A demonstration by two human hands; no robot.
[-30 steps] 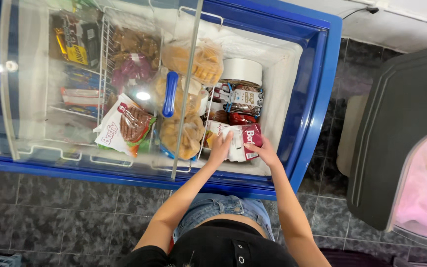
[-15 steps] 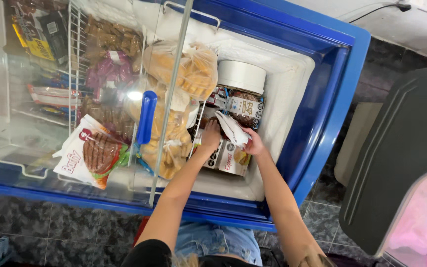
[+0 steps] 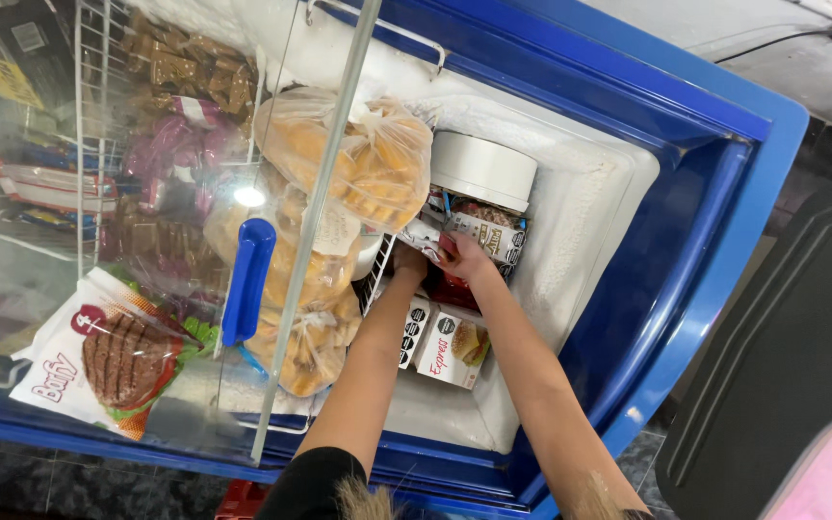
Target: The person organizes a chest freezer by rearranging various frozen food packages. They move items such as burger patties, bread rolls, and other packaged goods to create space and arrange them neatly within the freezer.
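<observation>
Hands, left hand (image 3: 408, 262) and right hand (image 3: 461, 258), reached into the blue freezer (image 3: 715, 241); each grip probably closed on a frozen packet (image 3: 493, 236), best lifted straight, clear of the white tub (image 3: 481, 169).

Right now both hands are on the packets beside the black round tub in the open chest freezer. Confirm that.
Not quite: the round tub is white, not black, as the head view shows. The rest holds: the left hand and right hand are on the packets beside it in the open chest freezer.
</observation>
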